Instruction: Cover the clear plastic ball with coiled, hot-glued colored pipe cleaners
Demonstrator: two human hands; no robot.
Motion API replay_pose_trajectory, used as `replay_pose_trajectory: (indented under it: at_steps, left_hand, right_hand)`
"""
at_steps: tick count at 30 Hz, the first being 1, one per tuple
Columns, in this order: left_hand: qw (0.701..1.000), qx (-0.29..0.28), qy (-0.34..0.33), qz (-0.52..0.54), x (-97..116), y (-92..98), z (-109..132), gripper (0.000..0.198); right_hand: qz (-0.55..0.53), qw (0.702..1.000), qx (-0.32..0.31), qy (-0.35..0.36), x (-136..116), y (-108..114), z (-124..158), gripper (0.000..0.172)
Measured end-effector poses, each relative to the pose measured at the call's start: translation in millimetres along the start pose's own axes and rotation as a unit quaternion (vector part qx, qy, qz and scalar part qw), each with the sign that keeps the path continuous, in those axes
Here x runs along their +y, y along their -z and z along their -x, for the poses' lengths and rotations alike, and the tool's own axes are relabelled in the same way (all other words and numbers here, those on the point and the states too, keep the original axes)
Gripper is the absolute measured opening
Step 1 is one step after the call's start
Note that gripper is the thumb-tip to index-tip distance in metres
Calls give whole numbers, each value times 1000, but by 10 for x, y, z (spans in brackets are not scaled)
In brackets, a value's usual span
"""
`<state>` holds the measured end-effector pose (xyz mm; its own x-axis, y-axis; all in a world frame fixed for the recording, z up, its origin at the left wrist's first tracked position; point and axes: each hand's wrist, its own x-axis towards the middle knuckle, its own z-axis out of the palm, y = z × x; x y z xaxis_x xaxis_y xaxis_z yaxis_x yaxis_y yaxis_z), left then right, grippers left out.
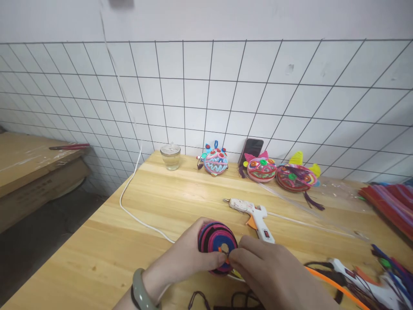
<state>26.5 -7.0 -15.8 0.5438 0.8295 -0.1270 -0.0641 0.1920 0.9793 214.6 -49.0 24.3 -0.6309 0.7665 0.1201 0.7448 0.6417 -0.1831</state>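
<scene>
Low in the middle of the head view, my left hand (190,254) is wrapped round a ball (211,234) banded in pink, black and blue. Its thumb presses near a pale round spot on the ball, where a small orange piece (227,260) shows. From the right, my right hand (271,269) has its fingers pinched together at the same spot, touching the orange piece beside my left thumb. The right fingertips are partly hidden. Just behind the hands, a white glue gun (251,211) with an orange trigger lies on the wooden table (106,254).
A lidded glass (171,157), three decorated balls (215,161) and a phone (253,147) stand along the tiled wall. A white cable (124,206) crosses the left side. Another glue gun (348,273), cables and coloured strips lie at the right; striped cloth (392,206) is farther back.
</scene>
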Motion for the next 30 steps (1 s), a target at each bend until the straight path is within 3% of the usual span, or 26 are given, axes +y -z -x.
replay_pose_trajectory:
  at_steps: [4, 9, 21, 30]
  left_hand:
    - [1000, -8, 6, -27, 33, -6, 16, 45]
    - [998, -13, 11, -53, 58, -2, 21, 48]
    - [996, -35, 31, -70, 32, 17, 28, 45]
    - [991, -39, 36, -122, 48, 17, 34, 44]
  right_hand:
    - [-32, 998, 47, -22, 34, 14, 3, 11]
    - [-63, 998, 8, -20, 70, 28, 12, 18]
    - [-51, 998, 33, -6, 115, -84, 7, 16]
    - [-63, 998, -15, -14, 69, -51, -1, 17]
